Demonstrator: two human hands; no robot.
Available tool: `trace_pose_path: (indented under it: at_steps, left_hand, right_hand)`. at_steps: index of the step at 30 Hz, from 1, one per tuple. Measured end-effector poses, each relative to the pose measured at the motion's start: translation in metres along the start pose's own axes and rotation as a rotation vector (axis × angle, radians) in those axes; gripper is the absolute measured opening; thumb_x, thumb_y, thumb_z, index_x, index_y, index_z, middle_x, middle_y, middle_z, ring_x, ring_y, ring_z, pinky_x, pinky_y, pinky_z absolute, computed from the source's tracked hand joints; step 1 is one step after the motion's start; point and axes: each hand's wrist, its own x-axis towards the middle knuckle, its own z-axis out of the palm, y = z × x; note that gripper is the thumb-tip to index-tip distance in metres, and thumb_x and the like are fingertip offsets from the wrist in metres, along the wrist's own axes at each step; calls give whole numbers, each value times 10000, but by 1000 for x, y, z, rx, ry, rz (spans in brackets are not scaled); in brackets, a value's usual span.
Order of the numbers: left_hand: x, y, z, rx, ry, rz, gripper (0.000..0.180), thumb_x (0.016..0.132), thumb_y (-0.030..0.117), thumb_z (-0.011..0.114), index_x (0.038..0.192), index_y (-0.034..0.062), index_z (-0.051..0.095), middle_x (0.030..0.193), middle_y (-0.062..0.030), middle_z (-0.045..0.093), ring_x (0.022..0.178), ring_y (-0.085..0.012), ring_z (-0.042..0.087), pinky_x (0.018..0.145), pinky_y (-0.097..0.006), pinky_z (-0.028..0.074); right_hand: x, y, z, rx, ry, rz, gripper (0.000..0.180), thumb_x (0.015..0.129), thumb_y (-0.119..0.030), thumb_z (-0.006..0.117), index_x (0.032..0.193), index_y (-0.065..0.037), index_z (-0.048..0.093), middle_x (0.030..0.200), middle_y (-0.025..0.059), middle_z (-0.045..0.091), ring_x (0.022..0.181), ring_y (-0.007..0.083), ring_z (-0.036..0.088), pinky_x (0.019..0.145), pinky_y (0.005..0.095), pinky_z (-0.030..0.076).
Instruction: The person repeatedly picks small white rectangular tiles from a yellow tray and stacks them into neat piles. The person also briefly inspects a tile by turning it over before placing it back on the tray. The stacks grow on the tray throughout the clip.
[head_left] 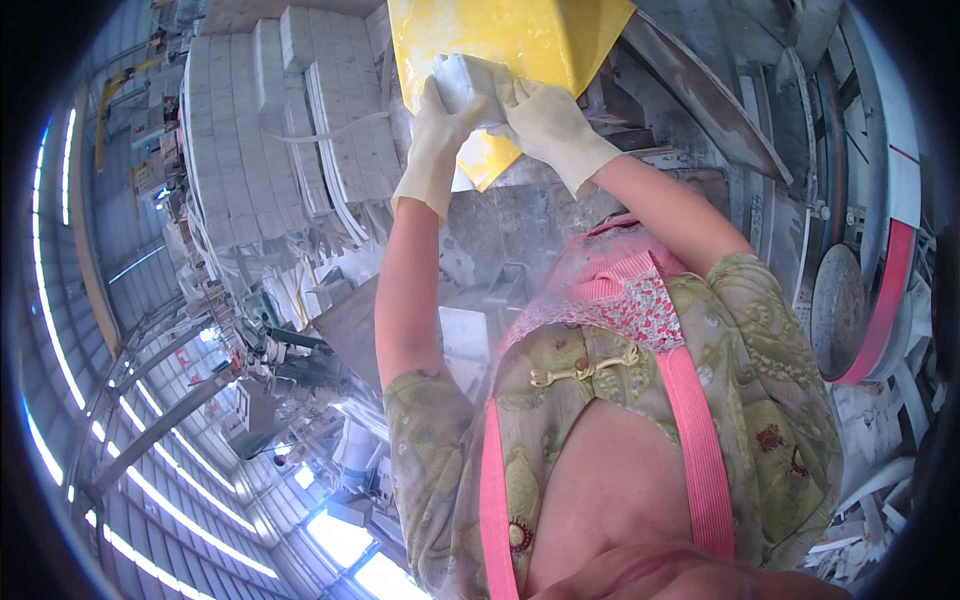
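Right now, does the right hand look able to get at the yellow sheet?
Probably yes: the yellow sheet shows just beyond the right hand, with nothing seen between them. Its grip is on the grey block, though, so it may need freeing first.

The right hand point(548, 122) partly hides the pale block point(466, 84).

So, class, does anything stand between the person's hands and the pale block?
Only the cream gloves: left hand and right hand both hold the pale block, and nothing else visible comes between. The yellow sheet shows behind it.
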Motion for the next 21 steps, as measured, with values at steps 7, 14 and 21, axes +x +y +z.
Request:
trace_pose_path:
  at_steps: [7,14,21]
  left_hand:
    - [10,-5,-3,55,-19,165,868,777,538,794,1358,-45,518,1214,-194,678,1120,-252,651,926,-362,514]
    - [-10,19,36,-253,192,131,733,911,275,692,1479,-58,369,1388,-221,549,1238,-292,568,1048,-363,446]
    - [16,-15,41,-267,253,106,832,873,298,732,1521,-45,339,1439,-248,514,1282,-331,546,1087,-379,423]
  right_hand:
    - [-16,22,-56,305,-58,-56,468,895,-331,668,1243,-32,575,1090,153,672,1026,339,648,882,454,530]
    - [-182,165,-235,-98,372,345,415,890,-194,558,1266,-37,635,1183,170,667,1108,340,610,970,430,488]
    - [-349,234,-351,-670,46,661,861,771,-78,717,1553,-134,362,1573,133,390,1481,309,326,1220,436,263]
